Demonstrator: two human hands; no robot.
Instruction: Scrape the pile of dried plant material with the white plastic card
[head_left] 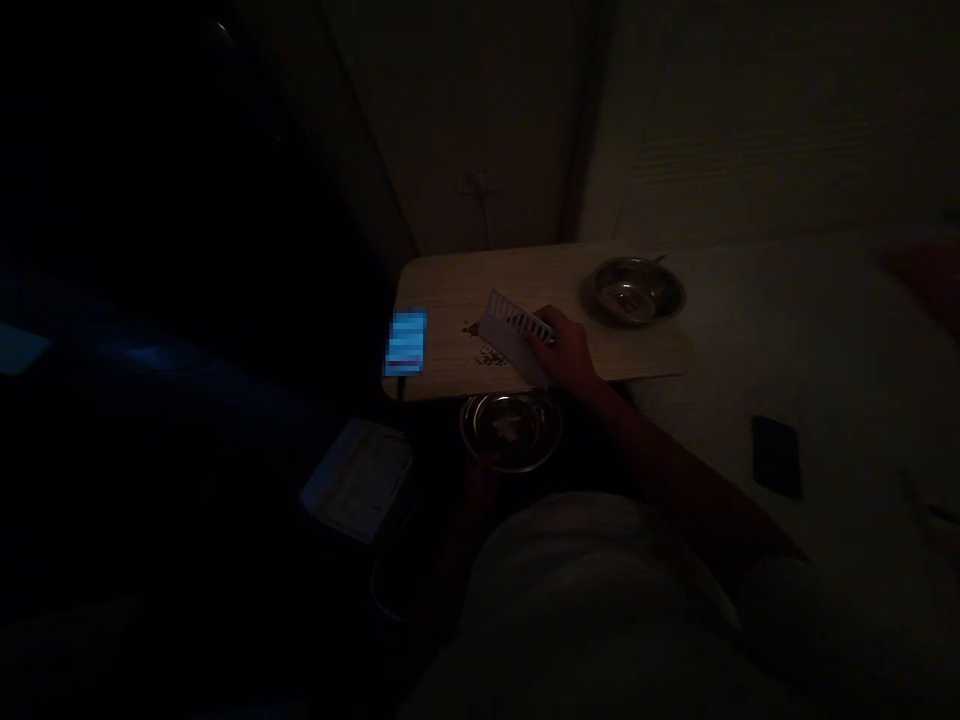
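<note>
1. Your right hand grips the slotted piece at its 4 o'clock end, fingers wrapped over the slots; it is tilted above the table.
2. That slotted piece looks like thin plastic: probably light, fairly stiff and smooth, apt to flex or crack if squeezed across the slots. The solid end you have now seems the best hold.
3. Just beside it, at 8 to 9 o'clock, lie small dark bits in two loose clusters, too many and too dim to count. They are likely light and easily scattered.
4. Your left hand appears to grasp the near bowl by its rim at 7 o'clock, below the table edge; the dark hides most fingers. It looks like metal: rigid, perhaps slippery, best held by the rim.
5. At 2 o'clock from your right hand, the far bowl stands on the table.
6. Further out: a lit screen at 9 o'clock, a pale box at 8, a dark pad at 4.
7. Count: one slotted piece, two bowls, one screen, one box, one pad.
</note>
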